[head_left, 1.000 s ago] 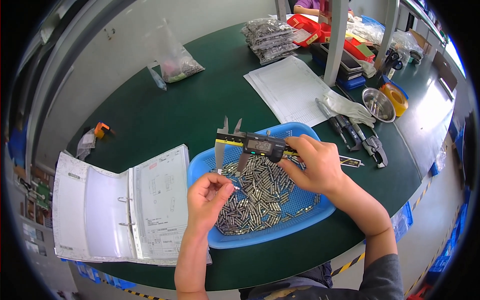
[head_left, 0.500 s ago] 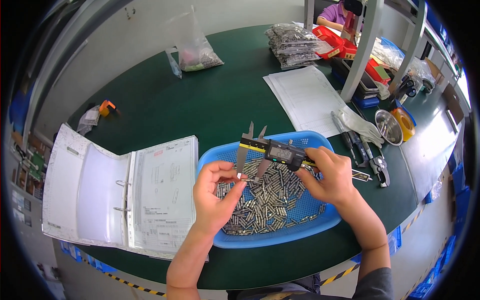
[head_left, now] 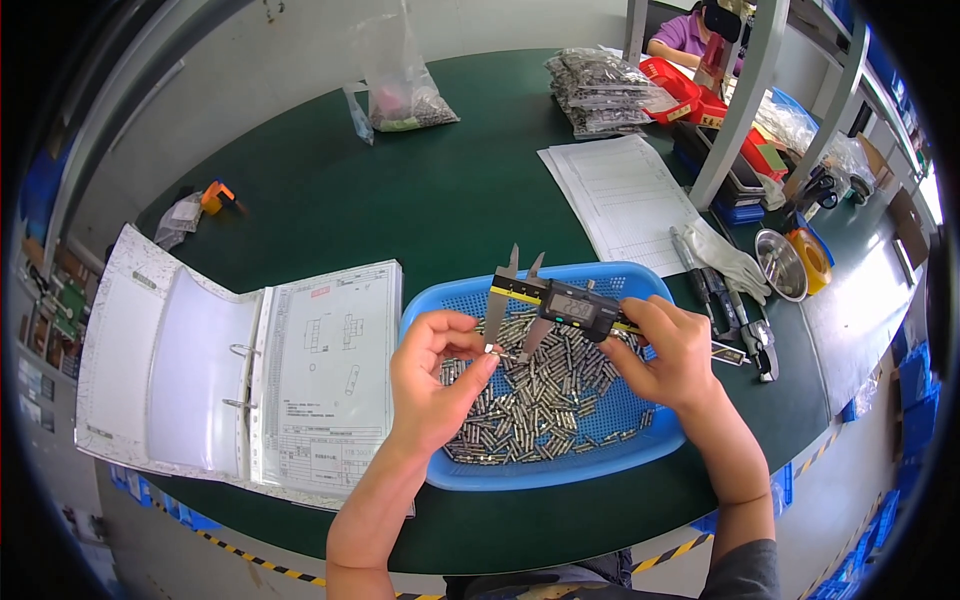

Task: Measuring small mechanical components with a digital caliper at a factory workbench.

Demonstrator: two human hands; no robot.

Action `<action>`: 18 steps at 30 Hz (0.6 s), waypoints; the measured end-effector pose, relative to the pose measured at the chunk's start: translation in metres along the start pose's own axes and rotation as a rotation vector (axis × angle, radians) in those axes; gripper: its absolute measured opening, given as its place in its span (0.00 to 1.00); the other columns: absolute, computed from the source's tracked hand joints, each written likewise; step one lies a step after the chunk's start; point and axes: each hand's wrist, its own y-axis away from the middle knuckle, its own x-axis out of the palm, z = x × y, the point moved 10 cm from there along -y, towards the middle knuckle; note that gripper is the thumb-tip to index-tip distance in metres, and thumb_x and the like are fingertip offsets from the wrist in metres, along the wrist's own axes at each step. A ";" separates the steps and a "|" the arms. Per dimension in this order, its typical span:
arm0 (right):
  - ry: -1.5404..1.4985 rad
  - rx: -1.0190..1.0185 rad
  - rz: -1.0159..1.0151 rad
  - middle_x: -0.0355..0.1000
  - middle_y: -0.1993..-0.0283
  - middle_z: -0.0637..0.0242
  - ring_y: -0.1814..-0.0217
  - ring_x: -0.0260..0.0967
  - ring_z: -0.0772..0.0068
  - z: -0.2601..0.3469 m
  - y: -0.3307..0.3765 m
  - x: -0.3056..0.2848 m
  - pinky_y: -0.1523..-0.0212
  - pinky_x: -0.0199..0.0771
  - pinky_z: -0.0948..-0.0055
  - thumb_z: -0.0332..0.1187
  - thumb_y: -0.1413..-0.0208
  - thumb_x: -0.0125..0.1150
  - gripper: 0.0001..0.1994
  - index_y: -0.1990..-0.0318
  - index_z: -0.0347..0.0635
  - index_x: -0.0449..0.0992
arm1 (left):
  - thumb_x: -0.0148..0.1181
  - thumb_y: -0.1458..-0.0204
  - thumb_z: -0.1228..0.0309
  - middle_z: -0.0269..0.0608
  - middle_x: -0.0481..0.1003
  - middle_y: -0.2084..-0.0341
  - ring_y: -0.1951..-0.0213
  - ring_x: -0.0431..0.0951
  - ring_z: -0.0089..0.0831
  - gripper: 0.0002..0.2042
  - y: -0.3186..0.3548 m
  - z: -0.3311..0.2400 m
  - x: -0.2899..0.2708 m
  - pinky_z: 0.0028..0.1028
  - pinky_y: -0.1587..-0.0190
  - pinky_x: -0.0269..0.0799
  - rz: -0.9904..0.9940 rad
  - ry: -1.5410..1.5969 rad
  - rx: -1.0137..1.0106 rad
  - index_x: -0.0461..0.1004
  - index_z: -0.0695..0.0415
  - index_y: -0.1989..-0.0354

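Observation:
My right hand (head_left: 668, 352) is closed round the body of a digital caliper (head_left: 575, 307), its thumb near the slide. The caliper's long jaws point down and stand a little apart over a blue perforated basket (head_left: 560, 482). Between the jaw tips lies a small metal pin (head_left: 508, 354). My left hand (head_left: 430, 378) pinches the pin's left end between thumb and fingertips. Whether both jaws touch the pin, I cannot tell. Below the hands, many loose metal pins (head_left: 545, 415) of the same sort cover the basket's floor.
Left of the basket lies an open ring binder (head_left: 330, 370) with a drawing. Paper sheets (head_left: 625, 200), white gloves (head_left: 728, 258), pliers (head_left: 758, 345) and a metal bowl (head_left: 780, 265) are to the right. Bagged parts (head_left: 600, 90) are stacked farther back. A co-worker (head_left: 680, 38) sits at the far right.
The view has shifted slightly. Both hands, with the caliper and the pin, sit a little farther right over the basket; their grips and the jaw gap look the same.

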 end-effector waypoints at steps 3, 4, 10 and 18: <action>0.008 -0.004 -0.004 0.63 0.83 0.66 0.87 0.61 0.67 0.001 -0.001 -0.002 0.87 0.58 0.75 0.34 0.66 0.65 0.14 0.72 0.39 0.71 | 0.58 0.60 0.81 0.39 0.73 0.73 0.68 0.71 0.21 0.15 0.000 -0.001 0.000 0.22 0.62 0.64 -0.003 0.005 0.002 0.63 0.64 0.62; 0.010 -0.007 0.004 0.63 0.83 0.66 0.87 0.61 0.67 0.001 -0.001 -0.001 0.87 0.58 0.75 0.34 0.66 0.65 0.14 0.72 0.39 0.71 | 0.58 0.60 0.81 0.39 0.73 0.73 0.68 0.71 0.21 0.15 0.001 0.000 0.000 0.22 0.62 0.64 -0.002 0.008 -0.014 0.63 0.64 0.62; 0.012 -0.005 -0.020 0.65 0.83 0.66 0.87 0.62 0.67 0.001 -0.001 -0.006 0.87 0.59 0.75 0.36 0.67 0.66 0.13 0.75 0.39 0.70 | 0.57 0.60 0.81 0.39 0.72 0.72 0.68 0.71 0.21 0.15 0.001 0.002 0.003 0.22 0.61 0.64 0.013 0.036 -0.023 0.63 0.63 0.62; 0.026 -0.038 -0.012 0.64 0.84 0.66 0.87 0.61 0.70 0.001 0.001 -0.004 0.87 0.58 0.76 0.36 0.68 0.67 0.15 0.75 0.38 0.69 | 0.57 0.59 0.80 0.38 0.71 0.70 0.66 0.70 0.21 0.16 -0.001 0.005 0.011 0.22 0.61 0.64 0.080 0.034 -0.064 0.62 0.63 0.60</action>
